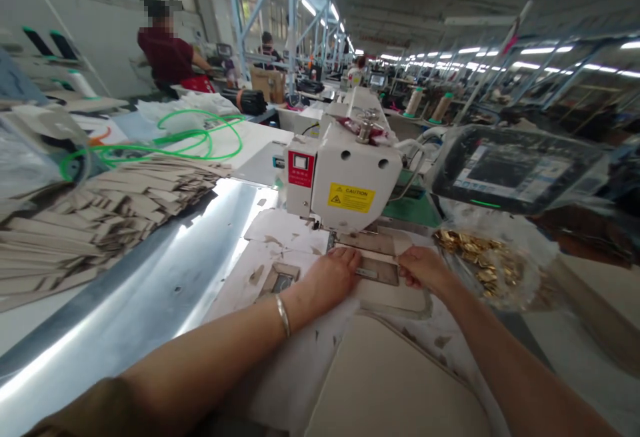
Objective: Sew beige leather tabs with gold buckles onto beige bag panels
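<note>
Under the head of a white sewing machine (350, 170) lies a flat beige panel (390, 297) with a rectangular framed slot (380, 271). My left hand (333, 277) rests on the slot's left end, fingers stretched forward and lying flat. At the right end, my right hand (420, 267) has its fingers curled in a pinch on the end of a narrow beige strip (377, 260) that runs across the panel. The fingertips are partly hidden. Closer to me is a larger beige piece (390, 377). A small rectangular frame (281, 280) lies left of my left hand.
Many beige strips (110, 217) are heaped at left beside a shiny metal plate (200, 250). Green tubing (200, 137) loops behind them. A control screen (515, 167) and a plastic bag of gold-coloured metal parts (480, 260) stand at right. A person (165, 57) sits far left.
</note>
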`<state>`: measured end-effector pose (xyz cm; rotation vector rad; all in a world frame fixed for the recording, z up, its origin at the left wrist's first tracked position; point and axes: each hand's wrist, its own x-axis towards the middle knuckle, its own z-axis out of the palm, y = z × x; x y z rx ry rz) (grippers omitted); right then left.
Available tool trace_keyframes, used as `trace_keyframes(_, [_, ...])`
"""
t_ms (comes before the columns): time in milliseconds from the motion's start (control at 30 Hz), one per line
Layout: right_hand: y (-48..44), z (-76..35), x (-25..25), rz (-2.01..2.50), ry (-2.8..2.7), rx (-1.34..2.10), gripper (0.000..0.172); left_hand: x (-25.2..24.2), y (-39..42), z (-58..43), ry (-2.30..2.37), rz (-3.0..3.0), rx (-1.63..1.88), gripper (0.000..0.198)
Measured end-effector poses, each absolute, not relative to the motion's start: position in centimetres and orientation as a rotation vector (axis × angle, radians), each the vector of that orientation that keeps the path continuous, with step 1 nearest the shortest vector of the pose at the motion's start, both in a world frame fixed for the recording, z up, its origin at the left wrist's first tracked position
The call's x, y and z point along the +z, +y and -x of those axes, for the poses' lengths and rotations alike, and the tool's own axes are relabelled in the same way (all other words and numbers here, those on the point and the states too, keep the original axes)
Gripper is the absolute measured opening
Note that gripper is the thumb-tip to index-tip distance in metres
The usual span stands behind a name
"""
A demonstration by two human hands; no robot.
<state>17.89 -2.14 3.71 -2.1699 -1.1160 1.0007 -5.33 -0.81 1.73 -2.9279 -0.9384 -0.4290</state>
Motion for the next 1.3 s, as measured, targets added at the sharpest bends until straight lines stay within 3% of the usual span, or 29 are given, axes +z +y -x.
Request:
trace_keyframes(333, [-1.9, -18.0, 5.3, 2.057, -0.98, 1.311, 0.015, 2.3, -1.1, 6.8, -0.96, 2.864, -0.354, 0.022])
trace_keyframes(1067, [0.0, -12.7, 5.5, 2.117, -1.11, 1.236, 0.023, 2.6, 0.7, 12.3, -1.045, 2.893, -0.448, 0.021])
trace_keyframes(1300, [1.1, -9.7, 5.7, 2.116, -1.136, 1.246, 0.018, 2.9, 1.3, 15.1, -1.07, 2.869, -0.448, 0.021])
